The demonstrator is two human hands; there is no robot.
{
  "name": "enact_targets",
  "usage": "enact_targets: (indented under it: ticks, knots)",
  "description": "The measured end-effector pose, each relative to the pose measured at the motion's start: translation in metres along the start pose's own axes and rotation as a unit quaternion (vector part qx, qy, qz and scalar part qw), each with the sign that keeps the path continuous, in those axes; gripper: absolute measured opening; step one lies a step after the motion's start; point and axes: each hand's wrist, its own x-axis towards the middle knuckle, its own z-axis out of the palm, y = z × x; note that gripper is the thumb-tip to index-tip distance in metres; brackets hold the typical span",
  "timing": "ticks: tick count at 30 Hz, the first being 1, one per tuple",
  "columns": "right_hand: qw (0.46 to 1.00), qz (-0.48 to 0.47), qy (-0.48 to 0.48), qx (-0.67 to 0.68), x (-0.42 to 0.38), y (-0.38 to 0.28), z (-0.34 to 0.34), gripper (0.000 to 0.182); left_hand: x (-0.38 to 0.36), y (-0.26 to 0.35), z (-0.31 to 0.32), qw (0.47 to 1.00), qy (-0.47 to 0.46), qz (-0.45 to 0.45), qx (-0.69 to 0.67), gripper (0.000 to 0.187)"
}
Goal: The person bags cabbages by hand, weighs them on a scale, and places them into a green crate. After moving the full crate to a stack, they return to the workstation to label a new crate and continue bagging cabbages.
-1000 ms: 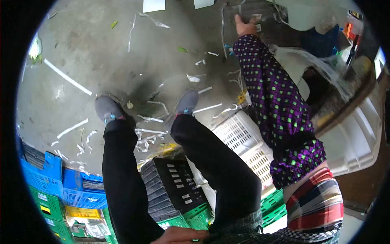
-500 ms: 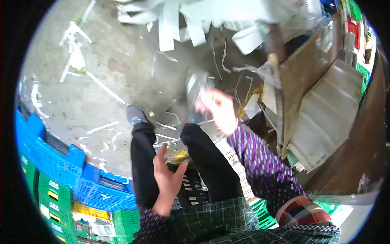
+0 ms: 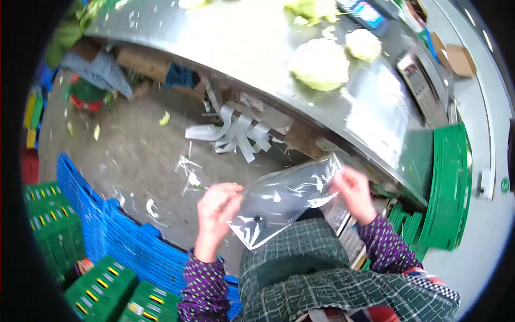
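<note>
A moment ago the right arm stretched down to the littered floor; now both hands are up in front of the apron with a clear plastic bag [image 3: 284,199] stretched between them, so the bag has been fetched. Blue crates [image 3: 115,241] of ribbed plastic stand at the left. The left hand [image 3: 217,206] pinches the bag's near corner. The film is thin, glossy, crinkled and flat. The right hand [image 3: 354,192] grips its far edge. Beyond, two pale, knobbly cauliflower heads [image 3: 320,63] rest on the steel table [image 3: 236,43].
</note>
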Motion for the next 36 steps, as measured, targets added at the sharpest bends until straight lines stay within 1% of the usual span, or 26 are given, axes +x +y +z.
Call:
enact_targets:
  ticks: [1,2,3,4,5,6,8,9,10,12,13,14,15,16,18,19,20,21,22,23,24,26,28,29,31,36]
  knots:
    - [0.997,-0.062,0.046,0.01,-0.005,-0.016,-0.011,0.018,0.015,0.025,-0.02,0.993,-0.008,-0.09,-0.078,0.004]
    - [0.989,-0.099,0.096,0.057,-0.009,-0.026,-0.027,0.019,0.033,0.038,-0.032,0.981,-0.022,-0.13,-0.145,0.008]
    - [0.981,-0.085,0.054,0.165,-0.016,-0.036,-0.043,0.02,0.055,0.053,-0.046,0.971,-0.061,-0.161,-0.168,0.011]
    - [0.982,-0.075,0.037,0.171,-0.024,-0.046,-0.056,0.023,0.08,0.082,-0.055,0.973,-0.081,-0.123,-0.18,0.014]
    - [0.979,-0.066,-0.002,0.191,-0.031,-0.056,-0.067,0.023,0.1,0.098,-0.055,0.937,-0.101,-0.196,-0.27,0.016]
    - [0.976,-0.056,-0.044,0.208,-0.038,-0.063,-0.078,0.024,0.119,0.1,-0.055,0.941,-0.153,-0.175,-0.246,0.02]
    - [0.961,-0.064,-0.077,0.259,-0.051,-0.073,-0.099,0.029,0.16,0.107,-0.05,0.941,-0.223,-0.167,-0.194,0.024]
    - [0.978,-0.071,-0.037,0.191,-0.053,-0.07,-0.114,0.031,0.172,0.118,-0.044,0.944,-0.221,-0.159,-0.188,0.024]
    - [0.978,-0.078,-0.039,0.192,-0.057,-0.067,-0.126,0.031,0.182,0.131,-0.035,0.937,-0.237,-0.179,-0.185,0.025]
    - [0.989,-0.116,-0.019,0.086,-0.056,-0.068,-0.149,0.027,0.198,0.162,-0.016,0.928,-0.265,-0.197,-0.171,0.026]
    - [0.992,-0.071,-0.008,0.109,-0.061,-0.07,-0.16,0.021,0.204,0.17,-0.004,0.927,-0.27,-0.184,-0.184,0.026]
    - [0.989,-0.077,0.0,0.126,-0.057,-0.07,-0.174,0.021,0.212,0.177,0.01,0.923,-0.285,-0.173,-0.193,0.027]
    - [0.995,-0.081,0.033,0.054,-0.052,-0.073,-0.194,0.02,0.213,0.189,0.024,0.937,-0.251,-0.181,-0.161,0.03]
    - [0.995,-0.072,0.072,-0.013,-0.05,-0.075,-0.214,0.018,0.217,0.187,0.038,0.943,-0.25,-0.167,-0.145,0.03]
    - [0.986,-0.126,0.088,-0.057,-0.042,-0.089,-0.266,0.015,0.206,0.197,0.071,0.937,-0.254,-0.181,-0.159,0.03]
    - [0.973,-0.155,0.095,-0.142,-0.034,-0.101,-0.294,0.017,0.192,0.203,0.09,0.942,-0.219,-0.206,-0.149,0.033]
    - [0.963,-0.208,0.086,-0.147,-0.023,-0.104,-0.322,0.017,0.176,0.209,0.11,0.946,-0.183,-0.227,-0.138,0.035]
    - [0.95,-0.229,0.119,-0.174,-0.018,-0.115,-0.34,0.017,0.162,0.21,0.131,0.916,-0.224,-0.224,-0.245,0.038]
    - [0.953,-0.196,0.084,-0.217,-0.016,-0.133,-0.36,0.019,0.148,0.211,0.147,0.871,-0.257,-0.23,-0.35,0.04]
    - [0.925,-0.195,0.092,-0.313,-0.013,-0.151,-0.375,0.021,0.139,0.219,0.164,0.871,-0.266,-0.234,-0.339,0.041]
    - [0.915,-0.19,0.078,-0.347,0.0,-0.159,-0.391,0.024,0.131,0.228,0.18,0.871,-0.275,-0.237,-0.33,0.042]
    - [0.927,-0.161,0.086,-0.327,0.011,-0.174,-0.398,0.027,0.12,0.23,0.205,0.874,-0.294,-0.231,-0.31,0.044]
    - [0.928,-0.14,0.04,-0.343,0.032,-0.181,-0.419,0.026,0.123,0.233,0.224,0.869,-0.3,-0.238,-0.313,0.045]
    - [0.93,-0.135,0.055,-0.338,0.013,-0.19,-0.416,0.026,0.111,0.244,0.214,0.858,-0.314,-0.245,-0.323,0.045]
    - [0.96,-0.066,0.042,-0.27,0.02,-0.186,-0.422,0.025,0.118,0.241,0.217,0.847,-0.333,-0.266,-0.318,0.045]
    - [0.962,-0.049,0.072,-0.26,0.02,-0.188,-0.429,0.025,0.142,0.235,0.219,0.807,-0.354,-0.32,-0.347,0.044]
